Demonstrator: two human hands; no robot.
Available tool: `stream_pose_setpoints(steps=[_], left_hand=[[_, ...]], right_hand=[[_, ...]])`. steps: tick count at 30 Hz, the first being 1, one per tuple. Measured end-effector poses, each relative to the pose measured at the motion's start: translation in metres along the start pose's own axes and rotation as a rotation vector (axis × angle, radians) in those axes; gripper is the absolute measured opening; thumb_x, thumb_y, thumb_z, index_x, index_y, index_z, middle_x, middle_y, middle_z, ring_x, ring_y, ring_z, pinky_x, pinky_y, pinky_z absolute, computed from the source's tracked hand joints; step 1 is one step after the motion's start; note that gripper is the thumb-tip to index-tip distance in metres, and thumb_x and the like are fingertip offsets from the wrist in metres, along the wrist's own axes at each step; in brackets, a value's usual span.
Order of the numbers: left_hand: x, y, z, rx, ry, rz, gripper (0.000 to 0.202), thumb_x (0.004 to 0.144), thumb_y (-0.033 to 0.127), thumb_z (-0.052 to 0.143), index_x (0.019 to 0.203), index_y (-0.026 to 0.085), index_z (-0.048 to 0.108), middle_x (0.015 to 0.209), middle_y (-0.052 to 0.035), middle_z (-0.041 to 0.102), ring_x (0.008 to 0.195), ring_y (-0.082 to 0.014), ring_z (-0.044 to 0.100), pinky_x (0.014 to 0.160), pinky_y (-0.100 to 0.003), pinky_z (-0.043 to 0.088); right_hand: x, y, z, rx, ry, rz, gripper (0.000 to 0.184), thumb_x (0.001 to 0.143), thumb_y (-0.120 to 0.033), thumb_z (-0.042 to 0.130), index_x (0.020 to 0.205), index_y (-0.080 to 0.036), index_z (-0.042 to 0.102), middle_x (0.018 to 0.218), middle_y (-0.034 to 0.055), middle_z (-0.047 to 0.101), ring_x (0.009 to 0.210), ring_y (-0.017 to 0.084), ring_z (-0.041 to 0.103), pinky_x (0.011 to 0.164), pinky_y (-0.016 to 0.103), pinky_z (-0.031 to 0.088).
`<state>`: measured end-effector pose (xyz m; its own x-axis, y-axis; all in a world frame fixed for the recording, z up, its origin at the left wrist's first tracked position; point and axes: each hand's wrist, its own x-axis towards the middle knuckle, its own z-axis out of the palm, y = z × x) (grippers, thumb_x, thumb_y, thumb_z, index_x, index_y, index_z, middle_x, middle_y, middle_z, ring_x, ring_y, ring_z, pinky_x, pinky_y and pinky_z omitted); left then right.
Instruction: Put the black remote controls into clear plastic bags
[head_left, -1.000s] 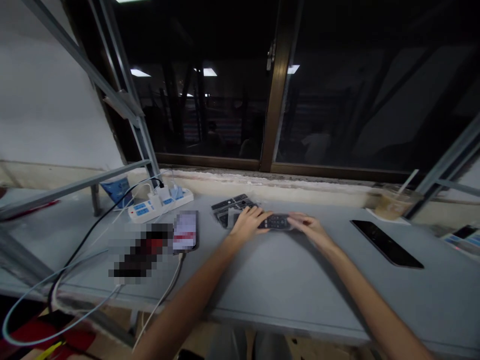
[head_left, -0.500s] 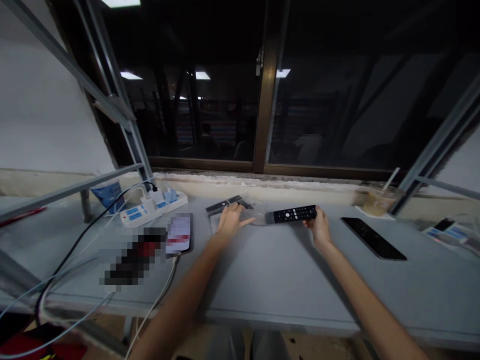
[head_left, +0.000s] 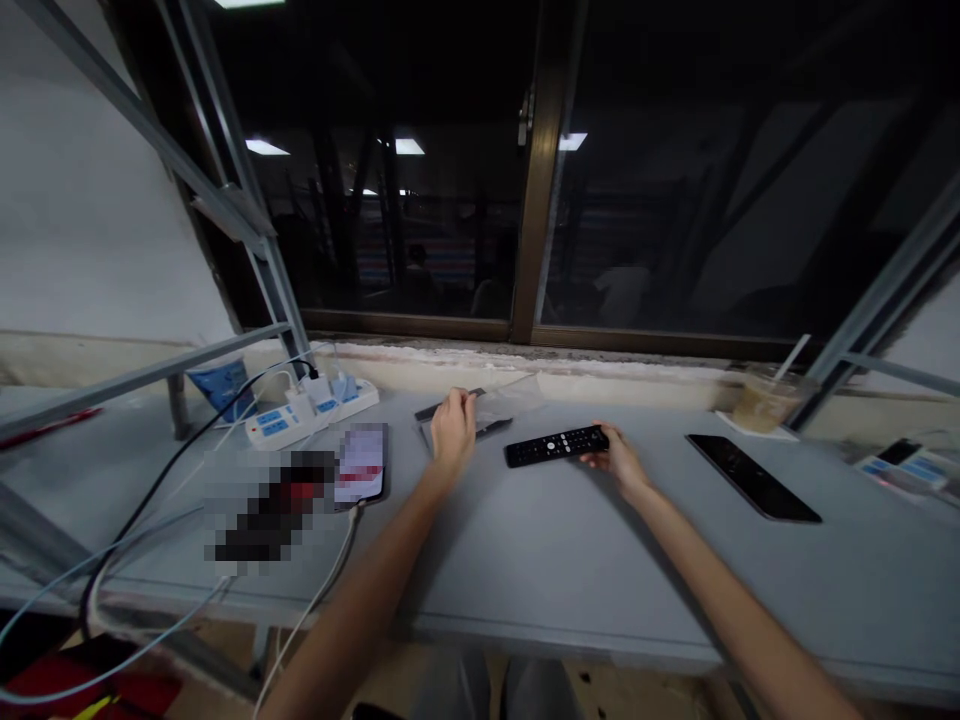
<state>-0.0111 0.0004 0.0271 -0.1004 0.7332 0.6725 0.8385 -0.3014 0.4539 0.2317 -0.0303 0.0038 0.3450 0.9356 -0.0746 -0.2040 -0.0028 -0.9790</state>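
Note:
A black remote control point(head_left: 556, 446) lies on the grey table point(head_left: 570, 560) in the middle. My right hand point(head_left: 616, 461) grips its right end, fingers closed on it. My left hand point(head_left: 452, 431) is closed on a clear plastic bag point(head_left: 501, 407) just left of the remote, lifting its near edge. A second dark remote point(head_left: 456, 412) seems to lie in or under that bag, mostly hidden by my hand.
A black phone point(head_left: 752, 477) lies at the right, an iced drink cup with a straw point(head_left: 763, 398) behind it. At the left are a white power strip point(head_left: 313, 414), a phone on a cable point(head_left: 361, 462) and loose cables point(head_left: 142, 520). A dark window spans the back.
My right hand pulled the remote out of the bag, swung it rightward and lowered it to the table. My left hand stayed on the bag and closed on it.

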Motion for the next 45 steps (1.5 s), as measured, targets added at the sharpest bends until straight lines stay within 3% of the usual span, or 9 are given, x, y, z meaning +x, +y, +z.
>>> stream_pose_setpoints(steps=[7, 12, 18, 22, 26, 30, 35, 40, 45], left_hand=[[-0.007, 0.018, -0.003, 0.087, -0.401, 0.174, 0.020, 0.093, 0.034, 0.031, 0.090, 0.021, 0.045, 0.087, -0.0004, 0.061, 0.083, -0.0131, 0.060, 0.064, -0.021, 0.037], [-0.010, 0.028, -0.006, 0.126, -0.599, 0.237, 0.019, 0.092, 0.036, 0.034, 0.095, 0.022, 0.046, 0.089, 0.0001, 0.062, 0.080, -0.0144, 0.061, 0.060, -0.021, 0.036], [-0.015, 0.032, -0.001, 0.123, -0.644, 0.300, 0.017, 0.091, 0.036, 0.037, 0.095, 0.022, 0.047, 0.094, -0.0005, 0.062, 0.082, -0.0131, 0.061, 0.060, -0.021, 0.036], [-0.021, 0.037, 0.004, 0.101, -0.637, 0.336, 0.021, 0.092, 0.037, 0.034, 0.094, 0.022, 0.048, 0.093, 0.0001, 0.061, 0.081, -0.0128, 0.061, 0.060, -0.021, 0.036], [-0.027, 0.044, 0.007, 0.102, -0.617, 0.323, 0.021, 0.092, 0.037, 0.034, 0.093, 0.021, 0.048, 0.093, -0.0001, 0.060, 0.079, -0.0123, 0.060, 0.058, -0.020, 0.035], [-0.023, 0.041, 0.004, 0.097, -0.555, 0.256, 0.020, 0.091, 0.038, 0.036, 0.091, 0.022, 0.048, 0.094, 0.0004, 0.059, 0.079, -0.0120, 0.059, 0.057, -0.020, 0.034], [-0.009, 0.028, -0.003, 0.106, -0.382, 0.134, 0.024, 0.090, 0.042, 0.036, 0.089, 0.021, 0.049, 0.089, 0.0002, 0.060, 0.081, -0.0138, 0.058, 0.060, -0.022, 0.035], [-0.004, 0.013, -0.001, 0.079, -0.269, -0.012, 0.024, 0.090, 0.040, 0.033, 0.089, 0.021, 0.049, 0.087, -0.0007, 0.059, 0.083, -0.0147, 0.057, 0.064, -0.023, 0.038], [-0.008, 0.007, 0.006, 0.107, -0.286, 0.072, 0.016, 0.087, 0.032, 0.040, 0.089, 0.022, 0.053, 0.092, -0.0026, 0.059, 0.089, -0.0163, 0.054, 0.070, -0.025, 0.040]], right_hand=[[-0.008, 0.002, 0.007, -0.196, -0.211, -0.019, 0.024, 0.080, -0.022, 0.050, 0.101, -0.016, 0.057, 0.095, 0.0100, 0.065, 0.056, 0.015, 0.066, 0.044, 0.021, 0.051], [0.003, 0.017, 0.003, -0.372, -0.209, -0.090, 0.033, 0.073, -0.022, 0.056, 0.104, -0.014, 0.057, 0.103, 0.0121, 0.063, 0.041, 0.008, 0.058, 0.030, 0.017, 0.040], [0.003, 0.010, 0.001, -0.517, -0.146, -0.220, 0.035, 0.075, -0.039, 0.052, 0.097, -0.015, 0.063, 0.095, 0.0088, 0.067, 0.033, 0.006, 0.049, 0.029, 0.020, 0.034], [-0.007, -0.010, 0.004, -0.489, -0.027, -0.419, 0.045, 0.078, -0.054, 0.044, 0.087, -0.016, 0.067, 0.098, 0.0094, 0.067, 0.060, 0.015, 0.061, 0.050, 0.026, 0.045], [-0.018, -0.015, 0.009, -0.500, -0.301, -0.554, 0.037, 0.070, -0.047, 0.060, 0.090, -0.018, 0.068, 0.093, 0.0079, 0.069, 0.089, 0.020, 0.060, 0.078, 0.031, 0.046], [-0.016, -0.006, 0.010, -0.516, -0.514, -0.493, 0.036, 0.064, -0.041, 0.067, 0.090, -0.016, 0.068, 0.080, 0.0062, 0.070, 0.072, 0.017, 0.062, 0.070, 0.030, 0.047], [0.008, -0.004, -0.004, -0.451, -0.206, -0.536, 0.033, 0.067, -0.044, 0.062, 0.080, -0.015, 0.069, 0.073, 0.0063, 0.068, 0.059, 0.015, 0.058, 0.055, 0.026, 0.045], [0.031, -0.004, -0.030, -0.379, 0.174, -0.527, 0.044, 0.068, -0.049, 0.055, 0.089, -0.012, 0.067, 0.077, 0.0082, 0.068, 0.053, 0.013, 0.052, 0.049, 0.025, 0.042], [0.043, 0.003, -0.056, -0.675, 0.404, -0.494, 0.041, 0.070, -0.038, 0.049, 0.094, -0.011, 0.068, 0.075, 0.0096, 0.067, 0.062, 0.020, 0.059, 0.057, 0.032, 0.045]])
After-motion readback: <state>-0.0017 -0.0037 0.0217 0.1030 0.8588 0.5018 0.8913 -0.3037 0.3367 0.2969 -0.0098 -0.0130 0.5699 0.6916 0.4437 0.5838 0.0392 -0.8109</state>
